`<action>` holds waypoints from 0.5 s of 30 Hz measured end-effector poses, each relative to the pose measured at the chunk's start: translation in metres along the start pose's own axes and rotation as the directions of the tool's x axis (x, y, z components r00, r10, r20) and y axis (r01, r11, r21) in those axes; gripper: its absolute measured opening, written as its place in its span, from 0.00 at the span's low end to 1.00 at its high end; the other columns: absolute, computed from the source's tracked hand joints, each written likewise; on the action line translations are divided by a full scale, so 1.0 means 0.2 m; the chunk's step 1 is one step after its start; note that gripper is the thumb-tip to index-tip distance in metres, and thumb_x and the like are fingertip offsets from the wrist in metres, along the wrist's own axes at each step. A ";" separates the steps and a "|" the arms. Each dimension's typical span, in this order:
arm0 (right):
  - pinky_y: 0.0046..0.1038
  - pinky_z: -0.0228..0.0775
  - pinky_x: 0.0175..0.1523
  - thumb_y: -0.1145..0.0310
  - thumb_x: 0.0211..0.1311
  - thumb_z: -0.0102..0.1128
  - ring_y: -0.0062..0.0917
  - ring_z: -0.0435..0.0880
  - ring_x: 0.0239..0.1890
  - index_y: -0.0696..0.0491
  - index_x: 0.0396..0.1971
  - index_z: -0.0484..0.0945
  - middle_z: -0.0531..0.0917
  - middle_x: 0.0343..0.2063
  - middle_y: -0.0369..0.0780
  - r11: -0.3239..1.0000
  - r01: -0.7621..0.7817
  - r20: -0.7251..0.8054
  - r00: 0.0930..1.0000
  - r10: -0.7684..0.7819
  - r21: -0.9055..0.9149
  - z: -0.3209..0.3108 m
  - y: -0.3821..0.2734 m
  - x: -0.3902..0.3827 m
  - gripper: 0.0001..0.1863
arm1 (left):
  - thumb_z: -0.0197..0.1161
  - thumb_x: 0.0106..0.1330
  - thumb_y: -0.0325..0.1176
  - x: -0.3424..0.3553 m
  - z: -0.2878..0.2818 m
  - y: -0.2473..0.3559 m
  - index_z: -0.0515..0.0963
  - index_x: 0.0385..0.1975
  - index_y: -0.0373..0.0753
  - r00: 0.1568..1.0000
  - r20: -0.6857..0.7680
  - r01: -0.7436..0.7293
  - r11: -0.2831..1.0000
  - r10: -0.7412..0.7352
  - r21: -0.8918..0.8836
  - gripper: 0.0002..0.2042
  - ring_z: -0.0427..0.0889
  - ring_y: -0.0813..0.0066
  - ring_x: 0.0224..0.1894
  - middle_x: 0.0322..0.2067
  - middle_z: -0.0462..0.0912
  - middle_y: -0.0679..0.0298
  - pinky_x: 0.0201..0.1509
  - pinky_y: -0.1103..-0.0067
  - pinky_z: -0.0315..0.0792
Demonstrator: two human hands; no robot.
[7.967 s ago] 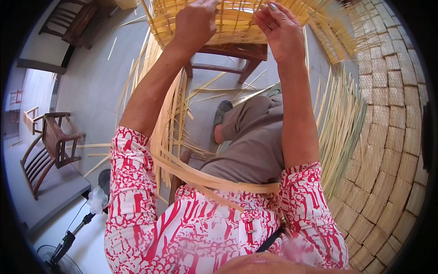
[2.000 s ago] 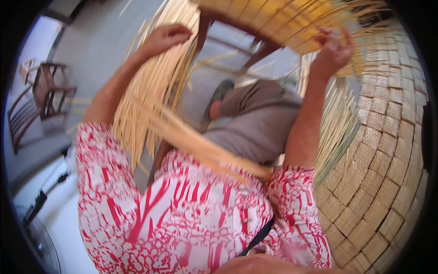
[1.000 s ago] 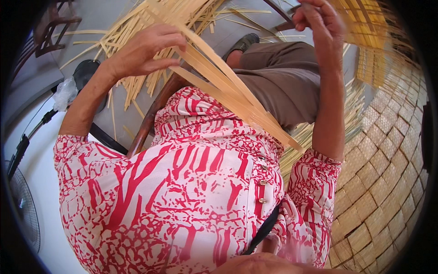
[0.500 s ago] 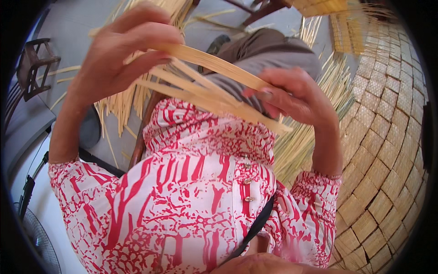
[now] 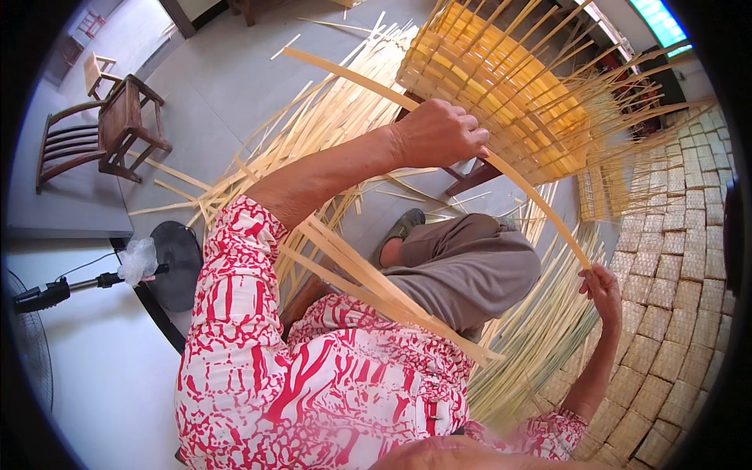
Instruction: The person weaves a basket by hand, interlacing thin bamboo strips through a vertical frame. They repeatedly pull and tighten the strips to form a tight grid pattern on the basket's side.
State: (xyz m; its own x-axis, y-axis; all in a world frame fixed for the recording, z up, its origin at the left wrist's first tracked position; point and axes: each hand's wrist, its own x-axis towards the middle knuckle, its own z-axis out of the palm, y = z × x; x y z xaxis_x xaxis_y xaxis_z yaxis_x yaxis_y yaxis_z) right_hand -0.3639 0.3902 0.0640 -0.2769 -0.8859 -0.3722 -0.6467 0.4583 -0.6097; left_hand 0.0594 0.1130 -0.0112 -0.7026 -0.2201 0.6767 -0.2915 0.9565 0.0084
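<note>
A long, flat bamboo strip (image 5: 536, 200) bows across the space in front of me. My left hand (image 5: 446, 135) is closed around it partway along, and one end sticks out past that hand to the upper left. Farther to the right, my right hand (image 5: 603, 291) pinches the strip near its other end. Several loose strips (image 5: 368, 282) lie over my lap, below my left forearm. Just beyond my left hand stands a partly woven yellow basket (image 5: 501, 86) with many unwoven strip ends fanning out.
Piles of cut strips (image 5: 329, 117) cover the floor beyond my legs, and thinner splints (image 5: 540, 337) lie to my right. Stacked woven squares (image 5: 666, 313) fill the right side. A wooden chair (image 5: 121, 125) stands at left, near a fan (image 5: 35, 345).
Both hands have moved apart and to the right, drawing one strip out long between them. The other strips stay on my lap. The view has shifted, bringing the basket into sight.
</note>
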 end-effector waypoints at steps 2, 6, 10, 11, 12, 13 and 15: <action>0.19 0.65 0.26 0.66 0.74 0.54 0.13 0.76 0.22 0.57 0.36 0.83 0.80 0.19 0.32 0.999 -0.004 -0.008 1.000 0.004 0.038 -0.02 0.07 -0.02 0.12 | 0.64 0.65 0.47 0.03 0.04 -0.03 0.73 0.24 0.43 1.000 -0.013 -0.019 1.000 0.019 -0.014 0.15 0.82 0.67 0.26 0.20 0.76 0.67 0.28 0.72 0.75; 0.18 0.69 0.27 0.60 0.73 0.56 0.14 0.78 0.22 0.58 0.42 0.82 0.82 0.21 0.35 0.997 -0.013 0.144 0.990 0.002 0.074 0.05 -0.05 -0.03 0.15 | 0.65 0.64 0.45 0.15 0.15 0.04 0.72 0.24 0.44 0.999 -0.014 -0.046 0.993 0.045 -0.105 0.15 0.82 0.67 0.26 0.20 0.76 0.67 0.28 0.71 0.75; 0.17 0.66 0.24 0.58 0.75 0.54 0.12 0.75 0.20 0.57 0.43 0.82 0.81 0.20 0.34 0.986 0.029 0.354 0.931 -0.086 0.165 0.19 -0.50 0.11 0.17 | 0.66 0.63 0.47 0.25 0.19 0.24 0.72 0.25 0.44 0.993 -0.045 -0.114 0.981 0.108 -0.159 0.15 0.81 0.67 0.26 0.20 0.73 0.67 0.29 0.72 0.75; 0.17 0.65 0.24 0.57 0.75 0.54 0.11 0.75 0.20 0.57 0.43 0.82 0.81 0.20 0.34 0.986 0.052 0.368 0.923 -0.108 0.159 0.22 -0.52 0.16 0.17 | 0.66 0.63 0.46 0.27 0.21 0.28 0.72 0.25 0.44 0.993 -0.049 -0.118 0.972 0.111 -0.202 0.15 0.81 0.68 0.26 0.20 0.73 0.67 0.29 0.72 0.75; 0.17 0.65 0.25 0.57 0.75 0.54 0.10 0.75 0.20 0.57 0.42 0.82 0.81 0.20 0.34 0.986 0.078 0.386 0.913 -0.130 0.149 0.23 -0.54 0.20 0.17 | 0.67 0.62 0.46 0.28 0.23 0.31 0.72 0.25 0.44 0.993 -0.054 -0.117 0.963 0.107 -0.242 0.15 0.81 0.68 0.27 0.21 0.73 0.67 0.29 0.72 0.75; 0.17 0.65 0.25 0.57 0.75 0.54 0.10 0.74 0.20 0.57 0.41 0.82 0.81 0.19 0.34 0.986 0.100 0.397 0.906 -0.147 0.135 0.22 -0.57 0.21 0.18 | 0.67 0.61 0.46 0.31 0.21 0.33 0.72 0.24 0.44 0.992 -0.065 -0.122 0.950 0.108 -0.286 0.15 0.81 0.68 0.27 0.21 0.73 0.67 0.29 0.72 0.75; 0.30 0.70 0.28 0.64 0.74 0.53 0.27 0.81 0.22 0.53 0.40 0.81 0.82 0.20 0.39 0.937 0.336 0.209 0.928 -0.310 -0.101 0.21 -0.51 0.24 0.11 | 0.71 0.60 0.39 0.33 0.11 0.27 0.77 0.33 0.41 0.999 -0.045 -0.034 0.931 0.019 -0.364 0.11 0.82 0.62 0.37 0.31 0.79 0.62 0.39 0.70 0.77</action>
State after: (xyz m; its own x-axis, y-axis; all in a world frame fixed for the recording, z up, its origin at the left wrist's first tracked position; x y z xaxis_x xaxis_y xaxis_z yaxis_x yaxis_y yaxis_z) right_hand -0.2808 0.3044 0.0792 0.0918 -0.9487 -0.3024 -0.7706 0.1247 -0.6250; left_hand -0.0161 0.1464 0.0175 -0.6778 -0.1931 0.7095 -0.0111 0.9675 0.2526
